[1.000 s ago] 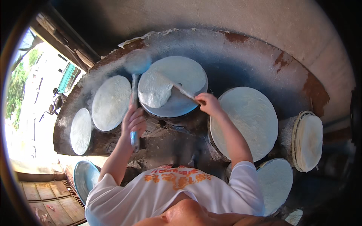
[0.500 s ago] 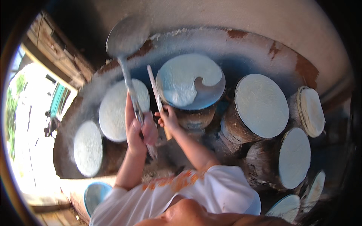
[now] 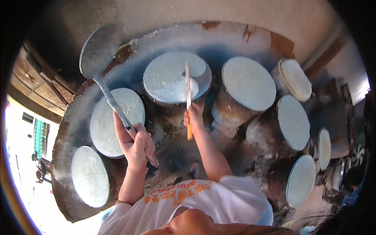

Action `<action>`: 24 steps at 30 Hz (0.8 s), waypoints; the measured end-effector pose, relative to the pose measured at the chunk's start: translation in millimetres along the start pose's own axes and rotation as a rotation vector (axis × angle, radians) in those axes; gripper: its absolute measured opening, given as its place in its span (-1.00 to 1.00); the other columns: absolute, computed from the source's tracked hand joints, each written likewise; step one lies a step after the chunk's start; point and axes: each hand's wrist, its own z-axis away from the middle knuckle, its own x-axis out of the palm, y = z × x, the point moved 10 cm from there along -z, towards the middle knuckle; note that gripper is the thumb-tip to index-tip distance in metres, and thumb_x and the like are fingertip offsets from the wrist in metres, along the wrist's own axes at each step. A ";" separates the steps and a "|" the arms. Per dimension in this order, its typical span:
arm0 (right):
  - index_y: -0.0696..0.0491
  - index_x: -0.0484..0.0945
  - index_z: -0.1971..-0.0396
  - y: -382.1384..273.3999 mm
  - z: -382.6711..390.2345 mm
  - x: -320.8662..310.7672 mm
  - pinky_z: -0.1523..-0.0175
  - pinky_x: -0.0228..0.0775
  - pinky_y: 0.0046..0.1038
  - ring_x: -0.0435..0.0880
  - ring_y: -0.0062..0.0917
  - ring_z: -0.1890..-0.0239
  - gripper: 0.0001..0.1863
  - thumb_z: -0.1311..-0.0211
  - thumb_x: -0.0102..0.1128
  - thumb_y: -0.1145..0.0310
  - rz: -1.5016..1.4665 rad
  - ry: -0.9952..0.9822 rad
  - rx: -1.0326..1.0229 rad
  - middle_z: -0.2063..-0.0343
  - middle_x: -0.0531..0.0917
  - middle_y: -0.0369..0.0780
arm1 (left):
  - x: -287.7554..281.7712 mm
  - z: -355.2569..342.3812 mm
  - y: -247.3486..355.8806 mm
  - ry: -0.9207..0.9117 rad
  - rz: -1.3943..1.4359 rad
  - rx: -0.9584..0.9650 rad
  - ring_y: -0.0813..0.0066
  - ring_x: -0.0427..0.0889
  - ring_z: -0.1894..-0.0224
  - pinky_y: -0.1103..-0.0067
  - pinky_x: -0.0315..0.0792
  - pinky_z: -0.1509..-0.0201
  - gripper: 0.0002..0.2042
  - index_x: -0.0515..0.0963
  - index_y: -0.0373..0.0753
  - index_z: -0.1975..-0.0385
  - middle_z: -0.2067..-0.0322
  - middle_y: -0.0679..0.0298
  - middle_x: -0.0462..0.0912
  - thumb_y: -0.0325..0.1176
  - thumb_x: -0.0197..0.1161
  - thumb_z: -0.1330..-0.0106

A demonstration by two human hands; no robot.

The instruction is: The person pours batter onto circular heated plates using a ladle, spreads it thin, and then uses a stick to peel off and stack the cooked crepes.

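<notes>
My left hand (image 3: 136, 147) is wrapped around the handle of a large round metal ladle (image 3: 98, 53), whose wide bowl is raised at the far left. In my right hand (image 3: 194, 117) is a long flat spreader (image 3: 188, 84) with a pale blade and a wooden grip. Its blade crosses over the wet white batter (image 3: 162, 76) on the middle round griddle. Whether blade and batter touch is hard to tell. Bare griddle surface (image 3: 204, 80) shows along the right side of the batter.
White-covered round griddles stand in an arc: one behind the ladle (image 3: 117, 129), one at far left (image 3: 90, 176), one right of middle (image 3: 248, 82), others farther right (image 3: 293, 121). A stack of pale flat rounds (image 3: 298, 80) sits at back right. A curved, rust-patched wall (image 3: 243, 35) runs behind.
My right hand has moved the spreader rightward, over the batter. The hook-shaped bare patch in the batter has shrunk. My left hand has shifted the ladle leftward. The whole view has turned somewhat.
</notes>
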 end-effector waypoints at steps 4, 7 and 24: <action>-0.07 0.31 0.08 6.1 19.7 0.1 0.74 0.12 -0.59 0.30 -0.69 0.76 -0.80 -0.36 -0.04 0.25 0.258 -0.016 -0.076 0.60 0.43 -0.31 | -7.3 3.5 -8.6 0.096 -0.098 -0.077 0.71 0.20 0.82 0.73 0.15 0.80 -0.24 -0.22 0.05 -0.39 0.56 0.32 0.34 -0.50 0.10 -0.31; -0.16 0.22 -0.21 44.6 77.5 -26.6 0.71 0.12 -0.61 0.31 -0.64 0.75 -0.55 -0.34 -0.01 0.34 0.193 -0.140 0.269 0.54 0.48 -0.22 | -17.1 11.3 3.0 0.106 -0.205 -0.012 0.71 0.21 0.82 0.72 0.15 0.80 -0.26 -0.18 0.04 -0.38 0.56 0.31 0.35 -0.54 0.06 -0.30; 0.02 0.32 -0.19 -97.4 23.4 -92.2 0.70 0.17 -0.62 0.34 -0.73 0.78 -0.58 -0.35 -0.06 0.30 0.717 -0.373 0.226 0.62 0.52 -0.28 | 69.3 -51.4 -113.4 0.008 -0.249 -0.115 0.77 0.23 0.76 0.77 0.16 0.74 -0.27 -0.16 -0.16 -0.38 0.56 0.35 0.39 -0.69 0.01 -0.24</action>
